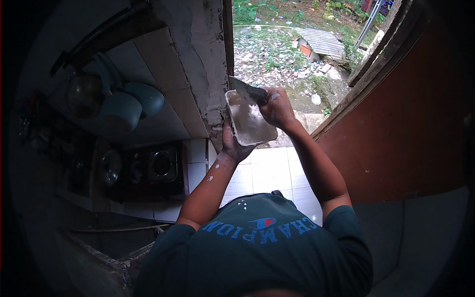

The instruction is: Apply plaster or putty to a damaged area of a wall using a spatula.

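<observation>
In my left hand [233, 142] is a pale rectangular tub [253, 122], gripped from below and along its left side beside the door frame. Wet greyish-white paste coats its inside. My right hand [278, 108] is closed round the dark handle of a putty knife [242, 90]. The flat blade points up and left, over the far rim of the tub. White smears mark my right hand and my left forearm. The rough plastered wall edge [210, 59] is just left of the tub.
A gas stove [161, 164] stands on the left, with pans and blue-green pots [121, 109] hanging above it. The reddish-brown door [396, 123] is on the right. Through the doorway lie rubble and a corrugated sheet [322, 42]. White tiles [269, 171] cover the floor.
</observation>
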`<state>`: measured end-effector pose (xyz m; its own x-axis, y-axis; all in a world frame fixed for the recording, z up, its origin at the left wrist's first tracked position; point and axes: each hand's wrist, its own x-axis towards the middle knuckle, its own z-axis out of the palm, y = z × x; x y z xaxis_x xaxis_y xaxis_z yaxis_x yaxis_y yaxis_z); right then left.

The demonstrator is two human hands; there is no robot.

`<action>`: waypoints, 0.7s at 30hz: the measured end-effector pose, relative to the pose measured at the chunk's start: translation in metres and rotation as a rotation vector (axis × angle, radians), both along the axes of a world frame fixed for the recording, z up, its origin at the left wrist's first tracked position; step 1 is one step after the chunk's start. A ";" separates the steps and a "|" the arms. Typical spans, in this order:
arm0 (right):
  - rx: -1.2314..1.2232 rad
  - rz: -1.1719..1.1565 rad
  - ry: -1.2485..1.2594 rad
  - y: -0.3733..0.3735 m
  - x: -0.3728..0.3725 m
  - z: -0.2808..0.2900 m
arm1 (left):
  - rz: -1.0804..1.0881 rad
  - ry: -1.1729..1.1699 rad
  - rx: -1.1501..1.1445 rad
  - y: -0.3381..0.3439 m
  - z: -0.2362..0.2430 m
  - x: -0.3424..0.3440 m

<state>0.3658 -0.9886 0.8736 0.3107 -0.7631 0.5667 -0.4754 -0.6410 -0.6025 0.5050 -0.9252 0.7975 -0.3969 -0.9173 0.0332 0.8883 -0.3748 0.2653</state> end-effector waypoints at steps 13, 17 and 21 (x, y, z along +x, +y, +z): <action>0.183 0.257 0.034 0.042 -0.012 0.015 | 0.066 -0.200 -0.226 0.006 -0.005 0.023; 0.131 0.071 -0.079 0.002 -0.009 0.009 | -0.020 -0.060 -0.072 0.013 0.006 0.009; -0.159 0.104 -0.035 -0.002 0.007 -0.006 | -0.139 0.150 -0.001 0.009 0.005 0.005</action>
<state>0.3723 -0.9902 0.8674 0.3609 -0.6280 0.6895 -0.3824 -0.7740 -0.5047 0.5104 -0.9164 0.8023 -0.5106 -0.8537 0.1020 0.8574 -0.4968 0.1343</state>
